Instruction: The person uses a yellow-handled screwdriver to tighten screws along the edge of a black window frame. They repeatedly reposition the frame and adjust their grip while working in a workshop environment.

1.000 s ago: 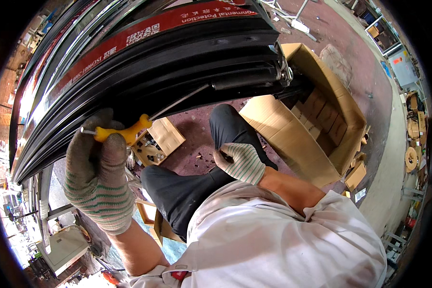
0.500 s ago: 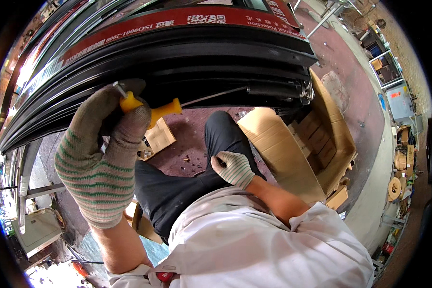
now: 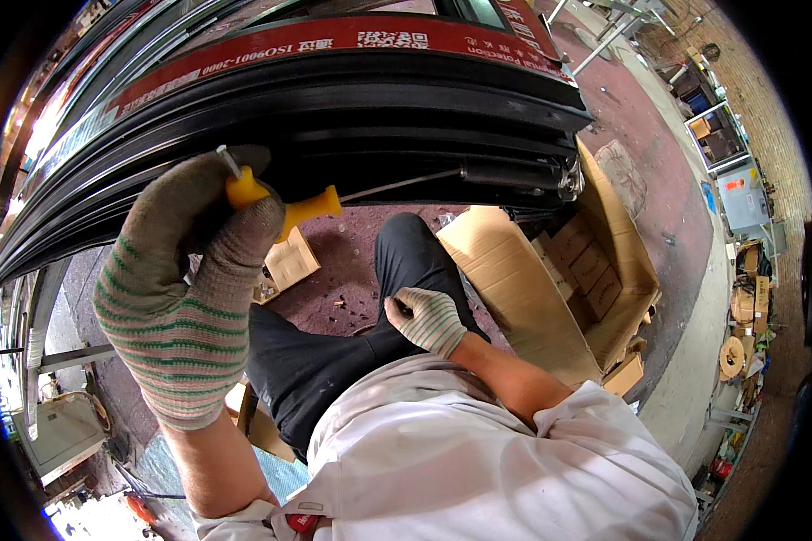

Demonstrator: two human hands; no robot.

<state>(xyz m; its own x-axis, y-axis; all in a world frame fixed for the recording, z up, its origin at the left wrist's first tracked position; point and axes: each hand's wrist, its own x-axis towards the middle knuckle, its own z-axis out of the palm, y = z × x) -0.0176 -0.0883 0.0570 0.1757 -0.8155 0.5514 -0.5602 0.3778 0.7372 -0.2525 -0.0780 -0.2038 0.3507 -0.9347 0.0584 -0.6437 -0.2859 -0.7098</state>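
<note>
My left hand point(image 3: 185, 298), in a white knit glove with green stripes and a grey coated palm, is closed on a yellow-handled tool point(image 3: 312, 210) that looks like a screwdriver. A short metal pin pokes up from the yellow part beside my thumb. From the handle a thin metal shaft runs right to a black cylinder point(image 3: 512, 173) at the end of a stack of long black profiles point(image 3: 352, 99). Its far tip is hidden. My right hand point(image 3: 429, 321), gloved alike, rests on my thigh with its fingers curled; a dark gap shows between them, and any contents cannot be made out.
An open cardboard box point(image 3: 532, 288) holding smaller brown boxes stands to the right of my knee. A smaller carton point(image 3: 290, 261) sits on the floor beyond my legs, with small dark bits nearby. Red printed film point(image 3: 280, 52) covers the profiles' top.
The whole view has shifted slightly. My left hand keeps its grip on the yellow-handled tool, and my right hand stays curled on my thigh.
</note>
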